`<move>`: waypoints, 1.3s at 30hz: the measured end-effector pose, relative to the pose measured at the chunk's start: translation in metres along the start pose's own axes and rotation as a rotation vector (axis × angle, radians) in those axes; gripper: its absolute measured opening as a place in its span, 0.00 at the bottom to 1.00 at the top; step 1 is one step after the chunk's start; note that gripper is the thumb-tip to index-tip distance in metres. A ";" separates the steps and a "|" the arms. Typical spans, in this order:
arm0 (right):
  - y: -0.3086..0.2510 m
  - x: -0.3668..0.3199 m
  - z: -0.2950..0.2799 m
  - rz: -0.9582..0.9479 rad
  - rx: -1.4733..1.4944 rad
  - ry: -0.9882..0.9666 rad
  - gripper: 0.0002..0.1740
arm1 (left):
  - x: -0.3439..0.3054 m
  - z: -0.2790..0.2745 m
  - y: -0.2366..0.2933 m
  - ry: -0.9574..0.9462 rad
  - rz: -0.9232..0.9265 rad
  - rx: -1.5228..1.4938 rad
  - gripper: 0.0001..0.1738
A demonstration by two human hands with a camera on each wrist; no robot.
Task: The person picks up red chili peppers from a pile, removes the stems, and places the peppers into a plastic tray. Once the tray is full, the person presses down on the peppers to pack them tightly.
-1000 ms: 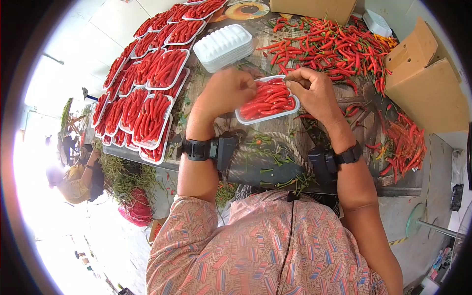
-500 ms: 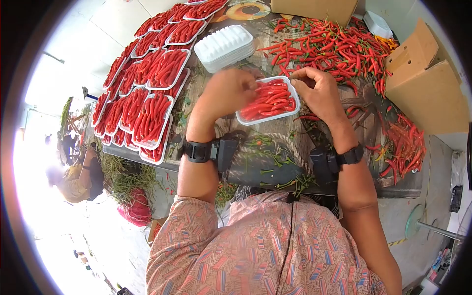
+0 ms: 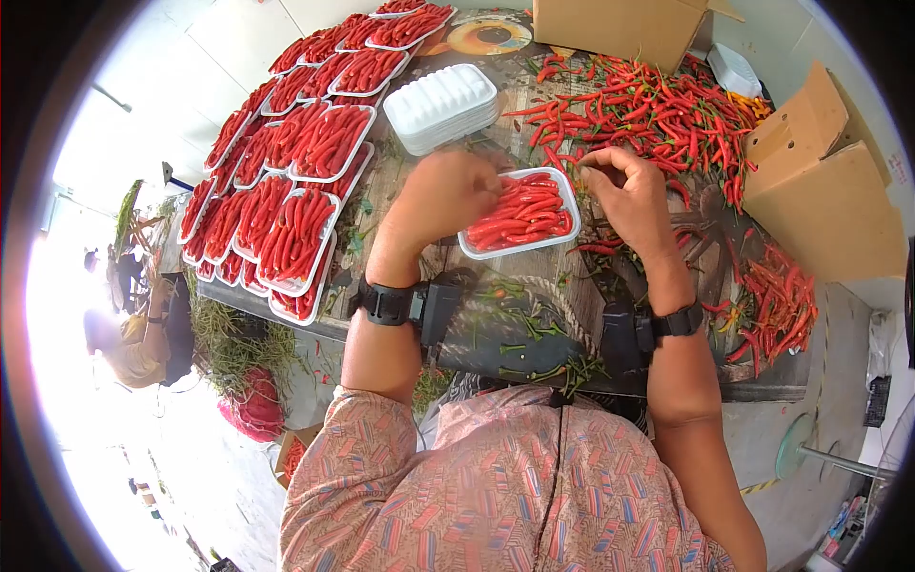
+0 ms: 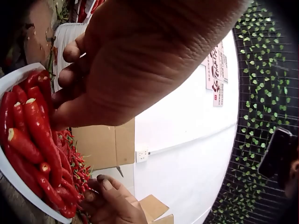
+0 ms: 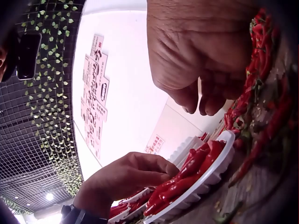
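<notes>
A white tray (image 3: 521,250) of red chili peppers (image 3: 519,212) lies on the table below both hands. Over its left end is the left hand (image 3: 443,198), blurred in the head view, fingers bent. In the right wrist view the left hand (image 5: 126,179) has its fingertips against the peppers (image 5: 184,179); whether they grip one is hidden. Just off the tray's right side hovers the right hand (image 3: 629,198), fingers loosely bent. Its thumb and fingertips stand slightly apart in the right wrist view, nothing visible between them (image 5: 201,56).
Filled trays (image 3: 307,238) stand in overlapping rows at the left. Behind the tray is a stack of white trays (image 3: 440,107). Loose peppers (image 3: 667,119) spread at the back right, beside a cardboard box (image 3: 824,191). Green stems (image 3: 524,334) litter the front edge.
The right hand has moved from the tray's upper right corner to just off its right side. The left hand remains at the left end. The whole head view has shifted slightly.
</notes>
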State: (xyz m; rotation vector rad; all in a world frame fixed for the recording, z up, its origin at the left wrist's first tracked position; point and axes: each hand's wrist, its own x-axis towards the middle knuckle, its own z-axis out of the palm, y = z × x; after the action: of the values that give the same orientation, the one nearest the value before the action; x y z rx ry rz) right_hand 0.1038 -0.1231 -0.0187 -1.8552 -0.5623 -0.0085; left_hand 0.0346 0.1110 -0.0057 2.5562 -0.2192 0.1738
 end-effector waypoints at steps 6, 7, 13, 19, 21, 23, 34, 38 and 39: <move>0.016 0.001 -0.002 -0.144 -0.220 0.002 0.09 | 0.002 0.002 -0.001 -0.022 -0.005 -0.007 0.05; 0.016 0.001 -0.002 -0.144 -0.223 0.004 0.09 | 0.002 0.003 -0.001 -0.021 -0.003 -0.008 0.05; 0.019 0.001 0.004 -0.230 -0.499 -0.215 0.16 | 0.001 0.005 -0.001 0.029 0.048 -0.032 0.04; 0.031 0.006 0.009 -0.384 -0.476 -0.217 0.18 | 0.001 0.008 -0.003 0.039 0.051 -0.004 0.04; 0.028 0.007 0.010 -0.397 -0.503 -0.204 0.17 | 0.002 0.007 -0.003 0.035 0.039 0.024 0.04; 0.026 0.009 0.010 -0.413 -0.533 -0.193 0.17 | 0.001 0.007 -0.001 0.038 0.035 0.029 0.04; 0.047 0.022 0.004 -0.412 -0.613 0.040 0.10 | 0.001 0.010 -0.004 0.099 0.046 0.023 0.04; 0.030 0.015 0.001 -0.195 -0.256 0.146 0.09 | 0.001 0.001 0.004 0.087 0.031 -0.018 0.05; 0.018 0.012 0.002 -0.193 -0.254 0.145 0.09 | 0.001 0.000 0.007 0.098 0.008 -0.050 0.06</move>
State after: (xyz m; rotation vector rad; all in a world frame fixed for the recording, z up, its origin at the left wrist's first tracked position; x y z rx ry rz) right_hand 0.1206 -0.1217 -0.0324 -2.0181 -0.6603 -0.3550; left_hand 0.0345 0.1047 -0.0016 2.4900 -0.1945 0.2925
